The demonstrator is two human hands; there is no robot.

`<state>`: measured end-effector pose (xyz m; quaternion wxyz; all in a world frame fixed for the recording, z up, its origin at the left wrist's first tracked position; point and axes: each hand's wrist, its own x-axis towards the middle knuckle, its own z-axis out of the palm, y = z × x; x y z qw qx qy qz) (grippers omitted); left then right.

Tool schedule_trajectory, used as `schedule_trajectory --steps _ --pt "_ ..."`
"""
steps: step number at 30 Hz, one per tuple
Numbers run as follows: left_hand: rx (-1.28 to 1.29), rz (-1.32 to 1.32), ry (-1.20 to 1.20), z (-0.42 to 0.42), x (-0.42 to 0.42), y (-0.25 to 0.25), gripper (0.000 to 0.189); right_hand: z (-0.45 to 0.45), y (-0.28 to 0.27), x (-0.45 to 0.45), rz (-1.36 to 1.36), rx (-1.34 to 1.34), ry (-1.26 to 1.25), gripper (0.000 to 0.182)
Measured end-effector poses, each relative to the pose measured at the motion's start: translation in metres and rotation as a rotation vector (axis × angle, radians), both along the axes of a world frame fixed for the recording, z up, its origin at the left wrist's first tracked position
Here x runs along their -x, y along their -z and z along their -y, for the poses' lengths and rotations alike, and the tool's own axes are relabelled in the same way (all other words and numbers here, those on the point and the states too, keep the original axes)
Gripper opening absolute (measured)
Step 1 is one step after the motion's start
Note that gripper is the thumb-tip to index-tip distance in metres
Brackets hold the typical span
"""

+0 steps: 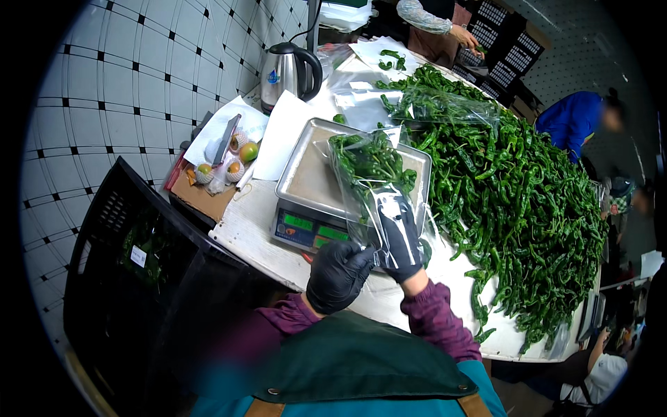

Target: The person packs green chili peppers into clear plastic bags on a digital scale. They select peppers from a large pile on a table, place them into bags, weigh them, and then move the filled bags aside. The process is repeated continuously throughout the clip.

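Note:
A clear plastic bag of green peppers (pixel 367 161) lies over the pan of a digital scale (pixel 307 172), its mouth towards me. My left hand (pixel 341 279), in a black glove, pinches the near edge of the bag in front of the scale's lit green display. Shiny film covers much of my right hand (pixel 400 229), also black-gloved, which reaches forward with long fingers against the peppers. Whether this hand is inside the bag or under it cannot be told. To the right, a large heap of loose green peppers (pixel 510 208) spreads across the white table (pixel 260 224).
A steel kettle (pixel 279 78) stands behind paper sheets. Fruit in foam nets (pixel 234 169) sits in a cardboard box at left. Below it is a black crate (pixel 172 245) holding bagged peppers. Another filled bag (pixel 443 107) lies by the heap. Co-workers are around the far and right sides.

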<state>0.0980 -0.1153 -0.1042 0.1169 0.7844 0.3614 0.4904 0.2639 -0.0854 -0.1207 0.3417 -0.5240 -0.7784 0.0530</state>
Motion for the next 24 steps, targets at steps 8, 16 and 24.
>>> schedule_trajectory --steps 8,16,24 --pt "0.047 0.031 0.185 -0.020 0.018 -0.005 0.028 -0.078 -0.007 0.000 0.367 -0.025 0.139 0.045" --pt "0.066 0.093 0.254 -0.032 0.028 0.005 0.028 -0.068 -0.010 -0.020 0.207 -0.174 0.051 0.045" --pt "0.077 0.120 0.286 -0.033 0.025 0.006 0.030 -0.049 -0.060 0.016 0.441 0.073 0.107 0.070"
